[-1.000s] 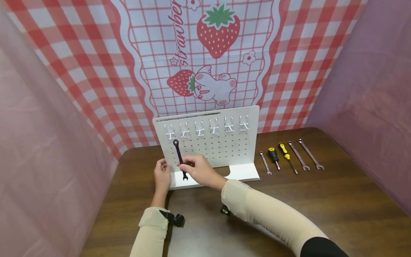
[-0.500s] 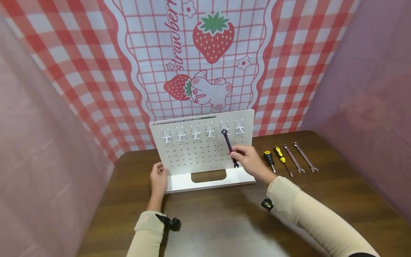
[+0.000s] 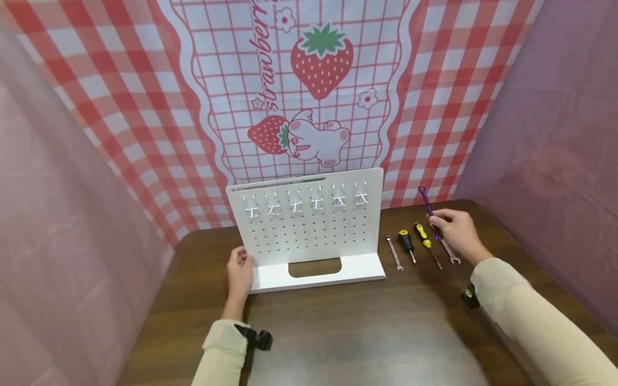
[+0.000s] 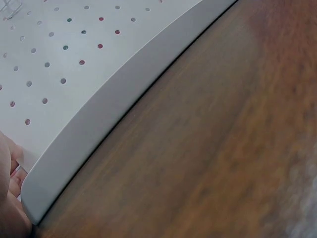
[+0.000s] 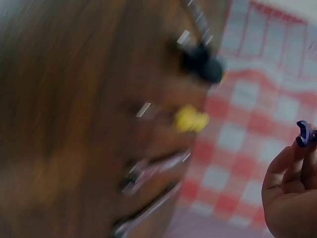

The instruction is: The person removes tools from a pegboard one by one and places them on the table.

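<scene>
My right hand (image 3: 458,230) pinches a dark purple combination wrench (image 3: 427,202) over the right part of the table, ring end up and away from me. Its open jaw end (image 5: 304,134) sticks out past the fingers in the right wrist view. Below the hand lies a silver wrench (image 3: 449,251), partly covered by it; another wrench (image 5: 148,210) shows in the right wrist view. My left hand (image 3: 239,272) grips the lower left edge of a white pegboard stand (image 3: 309,236), fingers (image 4: 15,181) at its corner in the left wrist view. Transparent hooks (image 3: 295,202) line the board's top.
Right of the stand, on the wooden table (image 3: 357,332), lie a small wrench (image 3: 394,253), a stubby black-and-yellow screwdriver (image 3: 406,242) and a yellow screwdriver (image 3: 424,234). A checkered strawberry cloth (image 3: 193,134) hangs behind. Pink cloths (image 3: 72,214) stand at both sides.
My right hand has carried the purple wrench rightward, from in front of the board to above the tools at the right. My left hand has stayed at the stand's edge.
</scene>
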A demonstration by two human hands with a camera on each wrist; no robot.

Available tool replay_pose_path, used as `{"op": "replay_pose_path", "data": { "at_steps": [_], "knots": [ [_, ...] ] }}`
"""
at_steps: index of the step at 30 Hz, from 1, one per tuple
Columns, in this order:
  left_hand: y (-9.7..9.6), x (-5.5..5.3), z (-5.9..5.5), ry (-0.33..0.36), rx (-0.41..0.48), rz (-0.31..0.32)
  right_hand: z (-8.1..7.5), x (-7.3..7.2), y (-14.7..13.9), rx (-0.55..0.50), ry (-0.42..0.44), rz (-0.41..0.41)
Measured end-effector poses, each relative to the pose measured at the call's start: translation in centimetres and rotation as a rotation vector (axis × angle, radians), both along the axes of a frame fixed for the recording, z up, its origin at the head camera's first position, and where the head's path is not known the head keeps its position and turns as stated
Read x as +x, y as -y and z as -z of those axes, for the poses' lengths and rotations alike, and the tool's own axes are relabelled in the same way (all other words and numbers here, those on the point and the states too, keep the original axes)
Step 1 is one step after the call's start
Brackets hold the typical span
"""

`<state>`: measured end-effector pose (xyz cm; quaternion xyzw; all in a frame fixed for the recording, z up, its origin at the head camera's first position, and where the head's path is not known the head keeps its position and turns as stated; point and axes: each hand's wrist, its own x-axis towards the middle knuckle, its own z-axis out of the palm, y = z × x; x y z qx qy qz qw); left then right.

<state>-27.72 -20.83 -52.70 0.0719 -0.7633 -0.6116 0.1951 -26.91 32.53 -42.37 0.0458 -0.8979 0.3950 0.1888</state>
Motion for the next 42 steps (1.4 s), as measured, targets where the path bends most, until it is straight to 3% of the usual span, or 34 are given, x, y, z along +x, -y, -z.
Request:
{"op": "replay_pose_path", "data": {
  "at_steps": [4,12,19,31,42],
  "knots": [
    [0.1,0.0,-0.1,0.005,0.012,-0.007,1.3,-0.9,-3.5,0.097,0.040,0.086],
    [0.0,0.3,-0.5,-0.020,0.015,-0.001,3.4,-2.1,-8.8,0.155,0.172,0.169],
    [-0.2,0.3,-0.3,-0.018,-0.012,0.007,4.6,-1.8,-12.1,0.206,0.221,0.207],
    [0.0,0.1,-0.3,-0.008,-0.003,-0.005,6.4,-0.6,-14.2,0.255,0.303,0.233],
    [-0.1,0.2,-0.4,-0.025,-0.002,-0.011,7.1,-1.9,-14.8,0.295,0.317,0.230]
  ]
}}
